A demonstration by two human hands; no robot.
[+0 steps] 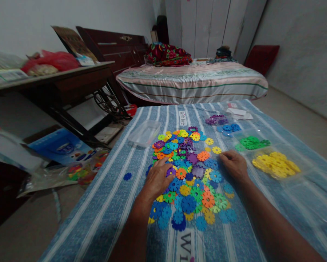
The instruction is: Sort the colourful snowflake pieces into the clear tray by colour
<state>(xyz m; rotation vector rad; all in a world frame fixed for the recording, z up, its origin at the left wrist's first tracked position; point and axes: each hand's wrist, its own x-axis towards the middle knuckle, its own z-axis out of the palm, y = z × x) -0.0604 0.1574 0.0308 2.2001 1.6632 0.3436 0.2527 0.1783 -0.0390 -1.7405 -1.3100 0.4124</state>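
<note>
A mixed pile of plastic snowflake discs [188,204] in blue, yellow, orange, green and purple spreads over the middle of the cloth. My left hand [159,177] rests on the pile's left side, fingers stretched out over the pieces. At the right edge of the heap, my right hand [235,166] is closed with fingers curled; whatever is in it is hidden. A yellow disc [216,150] lies just beyond its fingertips. Purple square pieces [198,171] sit among the discs. One dark blue disc [127,176] lies apart on the left.
To the right, clear containers hold yellow discs [275,165], green discs [252,142], blue discs [231,127] and purple pieces [216,119]. A clear tub [144,133] stands at the back left. Striped blue cloth [108,203] covers the table. A bed [193,82] lies beyond.
</note>
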